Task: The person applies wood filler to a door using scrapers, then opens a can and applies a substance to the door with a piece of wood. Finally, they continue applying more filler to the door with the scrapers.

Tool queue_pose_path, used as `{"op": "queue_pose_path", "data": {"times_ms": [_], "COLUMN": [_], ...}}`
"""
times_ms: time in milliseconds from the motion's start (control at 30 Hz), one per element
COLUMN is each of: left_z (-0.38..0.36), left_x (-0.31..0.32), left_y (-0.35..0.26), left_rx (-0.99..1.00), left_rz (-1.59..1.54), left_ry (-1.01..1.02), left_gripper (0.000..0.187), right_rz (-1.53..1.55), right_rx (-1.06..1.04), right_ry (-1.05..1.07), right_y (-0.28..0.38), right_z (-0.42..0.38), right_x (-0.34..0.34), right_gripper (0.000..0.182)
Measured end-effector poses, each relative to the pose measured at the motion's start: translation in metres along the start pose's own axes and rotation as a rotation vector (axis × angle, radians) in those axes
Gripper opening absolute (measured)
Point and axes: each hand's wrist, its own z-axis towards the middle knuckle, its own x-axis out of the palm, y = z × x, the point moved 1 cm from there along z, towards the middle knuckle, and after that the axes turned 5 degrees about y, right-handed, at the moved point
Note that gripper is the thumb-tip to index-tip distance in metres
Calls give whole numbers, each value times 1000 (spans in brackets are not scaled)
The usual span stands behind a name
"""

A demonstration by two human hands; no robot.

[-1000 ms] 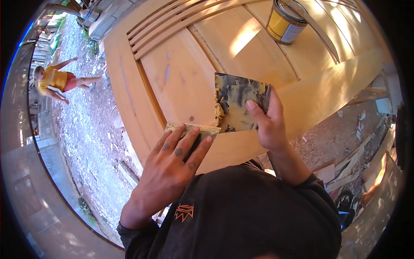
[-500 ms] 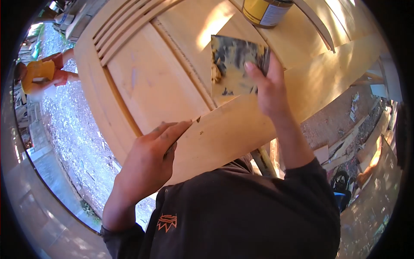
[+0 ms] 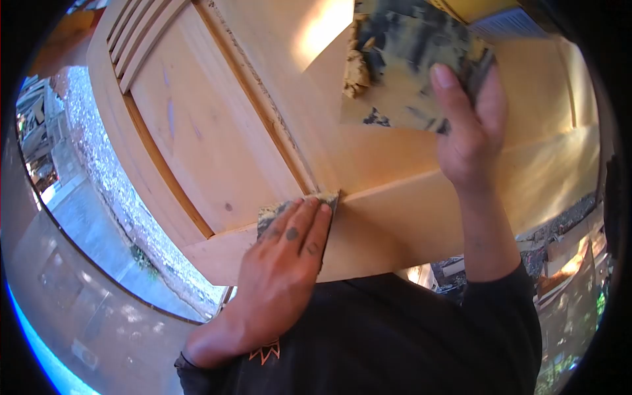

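Note:
My left hand (image 3: 280,276) presses a flat, putty-smeared spreader (image 3: 266,214) against the bottom rail of a wooden door (image 3: 210,131). Its fingers lie close together over the spreader and hide most of it. In my right hand (image 3: 471,141) is a square putty board (image 3: 405,72), clamped between thumb and fingers above the door. Dark and tan smears cover the board, and a lump of tan putty (image 3: 356,74) clings to its left edge. A crumbly line of filler (image 3: 253,85) runs along a joint beside the door's panel.
A yellow can (image 3: 507,23) with a pale label stands at the upper right, partly cut off. Slats (image 3: 141,39) cross the door's upper left. Beyond its left edge lies sunlit gravelly ground (image 3: 112,151). Scrap wood (image 3: 569,253) lies at the lower right.
My left hand has turned from edge-on to palm down, bringing the spreader flat onto the rail. The board in my right hand sits higher and further right. The view has come closer to the door.

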Motion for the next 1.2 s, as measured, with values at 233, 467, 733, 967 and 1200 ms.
{"op": "queue_pose_path", "data": {"times_ms": [233, 467, 733, 967, 1200], "left_z": [17, 39, 66, 80, 63], "left_x": [-14, -37, -47, -56, -99], "left_y": [8, 26, 52, 70, 54], "left_rx": [-38, 16, 140, 197, 71], "left_rz": [-271, -396, -518, -629, -464], "left_ry": [133, 382, 588, 750, 407], "left_gripper": [58, 50, 45, 45, 51], "right_rz": [58, 229, 75, 72, 50], "right_rx": [44, -21, 130, 184, 186], "right_ry": [1, 182, 123, 87, 112], "right_y": [-3, 19, 4, 4, 5], "right_z": [-2, 3, 4, 3, 3], "right_x": [2, 22, 11, 8, 3], "right_gripper": [31, 36, 38, 41, 39]}}
